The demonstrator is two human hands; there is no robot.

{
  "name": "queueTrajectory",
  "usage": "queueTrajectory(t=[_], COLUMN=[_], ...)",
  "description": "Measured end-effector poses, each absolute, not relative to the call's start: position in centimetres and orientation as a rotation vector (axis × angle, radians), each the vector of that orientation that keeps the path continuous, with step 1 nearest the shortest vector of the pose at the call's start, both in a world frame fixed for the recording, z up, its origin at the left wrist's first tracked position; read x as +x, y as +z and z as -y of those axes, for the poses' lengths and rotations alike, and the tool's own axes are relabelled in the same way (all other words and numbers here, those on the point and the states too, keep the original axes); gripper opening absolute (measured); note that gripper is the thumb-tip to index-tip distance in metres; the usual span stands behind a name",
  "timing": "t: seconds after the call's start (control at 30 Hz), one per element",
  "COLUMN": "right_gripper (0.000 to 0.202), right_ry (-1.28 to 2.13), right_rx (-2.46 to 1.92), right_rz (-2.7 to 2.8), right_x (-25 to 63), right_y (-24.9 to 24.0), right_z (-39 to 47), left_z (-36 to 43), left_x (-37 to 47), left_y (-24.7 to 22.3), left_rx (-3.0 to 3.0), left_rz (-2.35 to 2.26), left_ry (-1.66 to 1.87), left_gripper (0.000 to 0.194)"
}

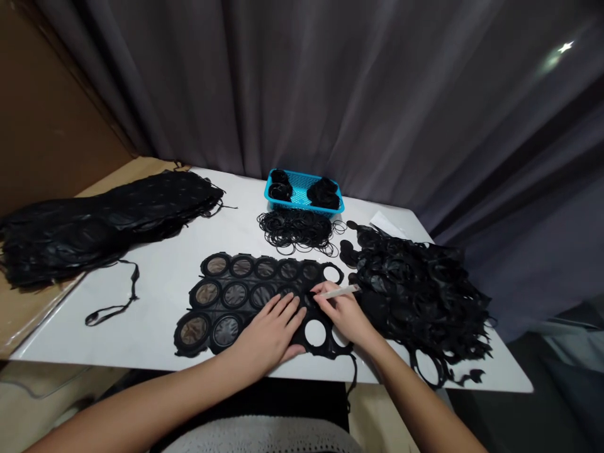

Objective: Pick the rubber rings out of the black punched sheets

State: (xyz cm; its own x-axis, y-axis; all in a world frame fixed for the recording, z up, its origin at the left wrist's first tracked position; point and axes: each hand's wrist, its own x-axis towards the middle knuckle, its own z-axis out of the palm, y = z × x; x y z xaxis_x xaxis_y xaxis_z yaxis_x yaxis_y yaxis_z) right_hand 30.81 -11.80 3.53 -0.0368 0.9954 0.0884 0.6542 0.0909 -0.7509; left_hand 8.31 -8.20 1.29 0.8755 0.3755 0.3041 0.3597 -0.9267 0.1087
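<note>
Blue basket [304,206] holding black rings [280,189], right hand [340,309] gripping a white tool [338,292]

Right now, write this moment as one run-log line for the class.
left hand: flat on black sheet | right hand: white tool | blue basket: behind

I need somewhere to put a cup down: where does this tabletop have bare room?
Bare white tabletop shows between the thin black strip and the black sheet of circles. Another patch lies between the black bundle and the blue basket. It is crowded around the loose rings, both hands and the scrap pile at right.
</note>
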Motion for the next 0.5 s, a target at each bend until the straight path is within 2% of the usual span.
queueTrajectory(t=[0.13, 0.5], right_gripper=[0.017, 0.015], right_ry=[0.815, 0.836], right_rx=[-1.588, -1.571], right_rz=[1.719, 1.75], right_x=[31.13, 31.2], right_y=[3.67, 3.6], right_z=[11.72, 11.55], left_z=[8.14, 8.22], left_x=[8.26, 8.25], left_y=[0.7, 0.93], left_rx=[3.017, 2.999], left_rz=[-0.591, -0.597], left_ry=[0.449, 0.427], left_gripper=[0.065, 0.062])
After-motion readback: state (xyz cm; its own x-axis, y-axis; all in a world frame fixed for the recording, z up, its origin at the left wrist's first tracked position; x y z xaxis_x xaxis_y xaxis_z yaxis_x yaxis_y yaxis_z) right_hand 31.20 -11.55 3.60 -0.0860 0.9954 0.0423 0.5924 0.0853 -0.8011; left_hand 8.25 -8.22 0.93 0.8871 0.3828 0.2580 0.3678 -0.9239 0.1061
